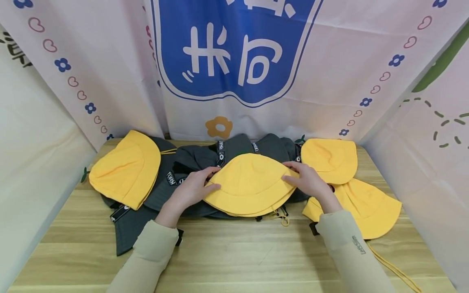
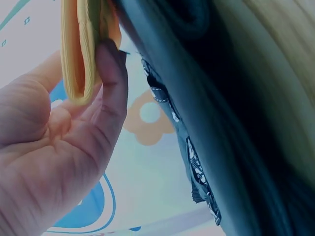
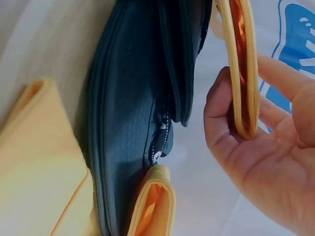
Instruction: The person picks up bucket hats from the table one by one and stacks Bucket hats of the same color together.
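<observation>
A folded yellow bucket hat (image 1: 253, 179) is held between both hands over a row of dark grey hats (image 1: 234, 148). My left hand (image 1: 192, 187) pinches its left end, thumb on the front and fingers behind. At the opposite end my right hand (image 1: 309, 179) grips the brim the same way. In the left wrist view the hat's folded edge (image 2: 78, 73) sits between thumb and fingers. The right wrist view shows the brim's doubled edge (image 3: 243, 73) in the right hand, apart from the grey hats (image 3: 130, 108) beside it. A yellow cord dangles below the hat.
Another yellow hat (image 1: 124, 169) lies on grey hats at the left. Two more yellow hats overlap at the right, an upper one (image 1: 329, 158) and a lower one (image 1: 366, 207) trailing a cord. A wooden table (image 1: 238, 256) lies beneath; printed white curtains (image 1: 110, 49) enclose it.
</observation>
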A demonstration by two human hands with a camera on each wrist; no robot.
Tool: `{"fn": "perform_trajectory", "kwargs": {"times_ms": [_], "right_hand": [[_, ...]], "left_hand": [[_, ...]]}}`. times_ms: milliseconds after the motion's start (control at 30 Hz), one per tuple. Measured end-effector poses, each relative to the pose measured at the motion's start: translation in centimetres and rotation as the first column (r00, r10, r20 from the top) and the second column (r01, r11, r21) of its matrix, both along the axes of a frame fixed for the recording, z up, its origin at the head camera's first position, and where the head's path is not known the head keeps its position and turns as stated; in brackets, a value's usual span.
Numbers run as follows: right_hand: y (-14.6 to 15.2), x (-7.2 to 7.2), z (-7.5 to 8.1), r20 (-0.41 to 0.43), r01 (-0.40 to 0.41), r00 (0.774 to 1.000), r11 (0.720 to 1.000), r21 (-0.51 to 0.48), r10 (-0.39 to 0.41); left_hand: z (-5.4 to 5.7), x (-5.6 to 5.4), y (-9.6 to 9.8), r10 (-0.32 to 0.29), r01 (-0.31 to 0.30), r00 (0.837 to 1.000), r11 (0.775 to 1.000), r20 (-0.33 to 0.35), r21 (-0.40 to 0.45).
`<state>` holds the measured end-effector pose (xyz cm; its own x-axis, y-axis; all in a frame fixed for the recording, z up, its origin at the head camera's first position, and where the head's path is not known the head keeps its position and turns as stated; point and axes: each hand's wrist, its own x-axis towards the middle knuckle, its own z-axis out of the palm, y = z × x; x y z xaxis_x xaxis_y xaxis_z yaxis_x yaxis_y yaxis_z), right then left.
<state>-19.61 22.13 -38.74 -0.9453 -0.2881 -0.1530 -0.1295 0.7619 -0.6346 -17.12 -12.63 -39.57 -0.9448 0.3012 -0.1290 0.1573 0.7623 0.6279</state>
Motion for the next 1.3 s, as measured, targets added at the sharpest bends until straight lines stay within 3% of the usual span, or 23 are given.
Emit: {"fn": "perform_trajectory", "kwargs": {"times_ms": [333,667,1133,1300], "right_hand": [[0.3,3.2,-0.4,0.009,-0.074,0.997,0.997,0.019,0.074],[0.4,5.6,-1.5,0.006,-0.105,0.994,0.993,0.062,0.105],[-1.3,7.3,-2.1,0.090,-0.151,0.985,0.986,0.069,0.144],[-1.7,7.8,-2.1,0.096,-0.173,0.982,0.982,0.076,0.165]], "left_hand": [[0.3,0.6,-0.3,-0.106,0.109,0.993,0.991,0.043,-0.077],[0.2,1.6,-0.2,-0.209,0.211,0.977,0.974,0.027,-0.077],[-0.5,3.5,-1.6,-0.261,0.266,0.963,0.962,0.069,-0.069],[-0.8,4.0,-2.2,-0.281,0.283,0.959,0.957,0.042,-0.064]]}}
